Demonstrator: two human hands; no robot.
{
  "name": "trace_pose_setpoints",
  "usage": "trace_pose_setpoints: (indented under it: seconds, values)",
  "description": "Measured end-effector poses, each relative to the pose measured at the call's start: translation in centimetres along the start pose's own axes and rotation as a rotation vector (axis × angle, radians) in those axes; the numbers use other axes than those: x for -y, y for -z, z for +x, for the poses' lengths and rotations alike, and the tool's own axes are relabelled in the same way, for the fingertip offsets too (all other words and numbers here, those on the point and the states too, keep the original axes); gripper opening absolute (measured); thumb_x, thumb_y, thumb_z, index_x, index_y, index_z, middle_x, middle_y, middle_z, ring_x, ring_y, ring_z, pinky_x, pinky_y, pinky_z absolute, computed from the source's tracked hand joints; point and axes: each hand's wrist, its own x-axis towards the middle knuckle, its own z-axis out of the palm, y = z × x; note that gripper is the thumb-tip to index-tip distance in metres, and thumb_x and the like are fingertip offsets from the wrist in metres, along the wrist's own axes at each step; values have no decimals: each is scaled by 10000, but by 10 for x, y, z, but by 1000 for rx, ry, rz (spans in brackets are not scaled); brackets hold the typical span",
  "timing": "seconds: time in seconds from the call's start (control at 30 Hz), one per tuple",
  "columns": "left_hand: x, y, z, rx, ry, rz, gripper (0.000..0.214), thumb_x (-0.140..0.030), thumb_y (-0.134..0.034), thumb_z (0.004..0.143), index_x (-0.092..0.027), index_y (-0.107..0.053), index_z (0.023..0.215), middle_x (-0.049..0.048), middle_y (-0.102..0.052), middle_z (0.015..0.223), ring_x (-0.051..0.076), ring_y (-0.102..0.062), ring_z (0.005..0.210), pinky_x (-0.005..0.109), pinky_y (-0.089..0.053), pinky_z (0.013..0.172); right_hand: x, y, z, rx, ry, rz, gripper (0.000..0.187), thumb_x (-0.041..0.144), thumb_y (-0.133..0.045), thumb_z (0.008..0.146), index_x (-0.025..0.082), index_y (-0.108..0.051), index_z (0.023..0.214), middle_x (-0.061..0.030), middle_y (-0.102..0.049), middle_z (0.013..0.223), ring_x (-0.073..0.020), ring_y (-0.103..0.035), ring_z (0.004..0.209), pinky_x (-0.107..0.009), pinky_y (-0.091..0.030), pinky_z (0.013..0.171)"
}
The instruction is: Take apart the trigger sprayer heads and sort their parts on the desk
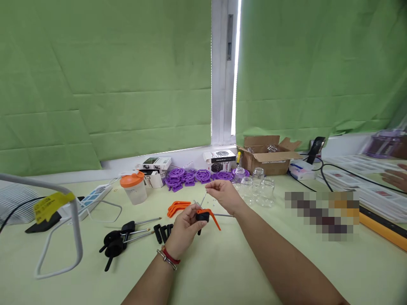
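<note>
My left hand (pixel 185 226) is closed round a small black part with an orange lever (pixel 206 215), held just above the table. My right hand (pixel 222 192) pinches the top of a thin metal rod (pixel 203 199) that slants down into that part. Left of my left hand lie several black handles with metal rods (pixel 122 238) and short black pieces (pixel 163 232). More orange levers (pixel 178 207) lie just beyond my left hand.
At the back are purple round parts (pixel 190 176), clear glass jars (pixel 257 188), an open cardboard box (pixel 269 156), small white boxes (pixel 219 160) and an orange-lidded cup (pixel 133 187). A white wire frame (pixel 74 237) and power strip (pixel 92 199) stand left. Another person's hand (pixel 396 178) rests far right.
</note>
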Motion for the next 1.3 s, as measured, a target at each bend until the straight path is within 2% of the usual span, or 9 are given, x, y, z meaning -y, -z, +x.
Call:
trace_pose_setpoints:
  seconds: [0.23,0.4,0.57,0.83,1.3]
  values:
    - [0,5,3,-33,9,23,356,-185,-746,619,-187,-593,941,46,-637,919,180,-601,873,259,-463,725,-11,2,2,6,-6,-19,216,306,-649,654,141,-653,792,-12,-634,701,-110,-529,614,-252,-439,602]
    - [-1,3,2,-12,5,33,346,-185,-737,633,-188,-580,940,43,-633,913,172,-598,860,252,-460,709,-10,0,-1,23,-21,-19,219,304,-646,657,135,-654,795,-13,-634,706,-106,-525,618,-248,-436,605]
    - [-1,1,2,-44,32,5,366,-182,-754,604,-192,-580,926,43,-632,913,187,-601,887,253,-459,709,-9,-3,-3,34,-16,-61,215,308,-637,663,139,-661,795,-21,-645,721,-114,-531,633,-255,-440,616]
    - [5,4,2,16,7,11,334,-167,-725,644,-203,-580,943,29,-616,911,172,-592,882,254,-462,727,-14,-3,-2,37,-1,-73,206,304,-635,668,143,-659,794,-18,-636,700,-113,-514,609,-252,-430,585]
    - [5,2,2,33,32,19,322,-163,-724,642,-198,-552,912,24,-612,894,159,-584,864,255,-459,735,-13,-5,-5,135,2,-100,180,286,-630,664,135,-675,750,-14,-634,685,-130,-553,654,-264,-439,650]
